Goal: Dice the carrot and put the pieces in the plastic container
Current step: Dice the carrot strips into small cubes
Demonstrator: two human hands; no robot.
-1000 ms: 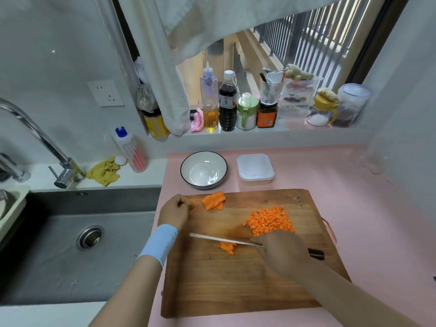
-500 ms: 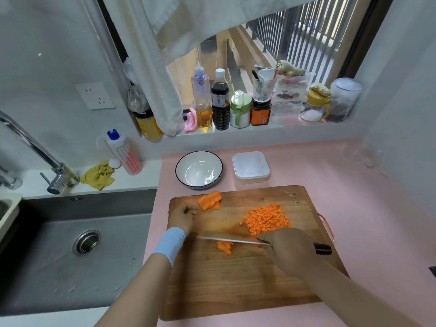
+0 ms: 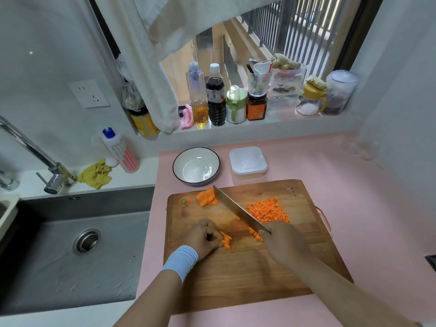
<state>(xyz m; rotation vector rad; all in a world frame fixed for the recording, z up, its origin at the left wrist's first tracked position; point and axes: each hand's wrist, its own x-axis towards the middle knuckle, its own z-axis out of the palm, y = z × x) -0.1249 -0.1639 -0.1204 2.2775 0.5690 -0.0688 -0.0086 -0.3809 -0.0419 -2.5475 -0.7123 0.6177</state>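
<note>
Strips (image 3: pixel 225 240) of carrot now lie mid-board, pinched by our left hand (image 3: pixel 203 237), moved in from the far chunk (image 3: pixel 206 197). Right hand (image 3: pixel 283 244) grips knife (image 3: pixel 238 208), blade swung diagonal. Dice (image 3: pixel 266 210) heaped right; container (image 3: pixel 248 162) beyond board (image 3: pixel 236 274) shows no orange. Crosscuts next, we judge.

Tally on the pink counter (image 3: pixel 330 166)
One brown wooden cutting board (image 3: pixel 236 279); past its far edge, one white dark-rimmed bowl (image 3: pixel 195 156) and one clear square plastic container (image 3: pixel 248 173). On the board: one steel-bladed knife (image 3: pixel 238 210), one heap of diced orange carrot (image 3: pixel 266 210), one uncut carrot chunk (image 3: pixel 206 197), one green-centred carrot stub (image 3: pixel 184 201), one bundle of carrot strips (image 3: pixel 226 240). Two hands: left hand (image 3: pixel 203 237), right hand (image 3: pixel 283 244).
</note>
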